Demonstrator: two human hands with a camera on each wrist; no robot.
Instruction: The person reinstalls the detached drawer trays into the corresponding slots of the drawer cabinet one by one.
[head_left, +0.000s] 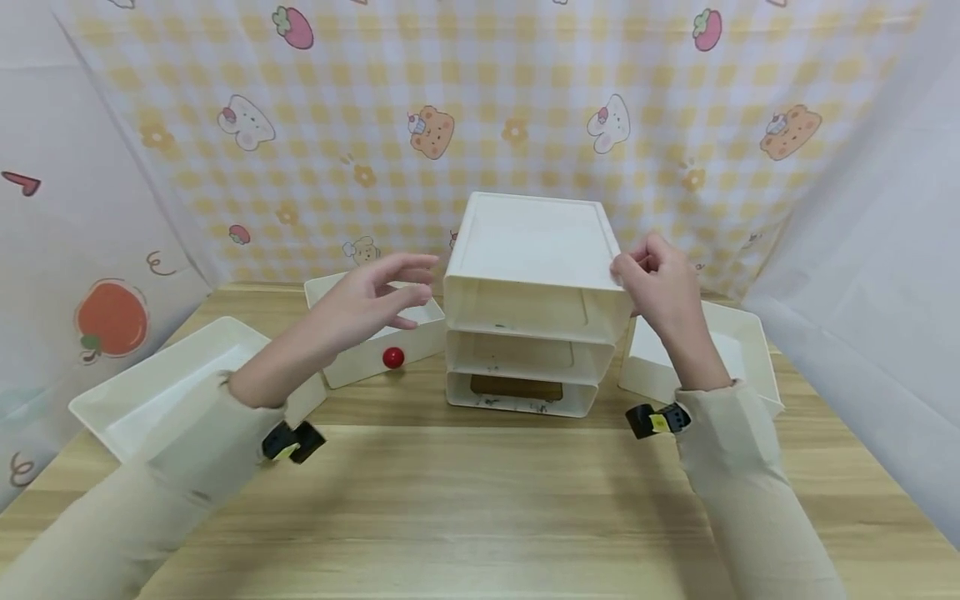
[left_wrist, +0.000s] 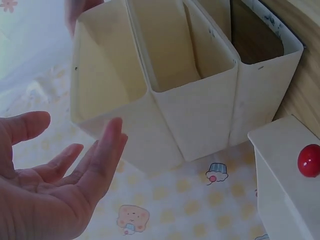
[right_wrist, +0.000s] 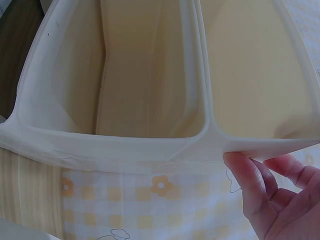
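A white three-tier drawer unit (head_left: pixel 536 242) with its drawers out stands on the table, its open fronts facing me. My right hand (head_left: pixel 660 279) holds its top right corner. The thumb is at the top edge, and curled fingers (right_wrist: pixel 247 175) are against the side wall. My left hand (head_left: pixel 378 296) hovers beside the upper left side, fingers spread and loosely bent, nothing in them. In the left wrist view, its fingertips (left_wrist: pixel 114 127) overlap the upper compartment's side. Below this hand stands a white drawer (head_left: pixel 352 367) with a red round knob (head_left: pixel 393 357).
Another white drawer (head_left: pixel 157 392) lies at the left, partly behind my left forearm. At the right, white drawers (head_left: pixel 738 350) sit behind my right wrist. The wooden table (head_left: pixel 480 508) runs back to a yellow-checked cloth (head_left: pixel 495 75), with white cloth at both sides.
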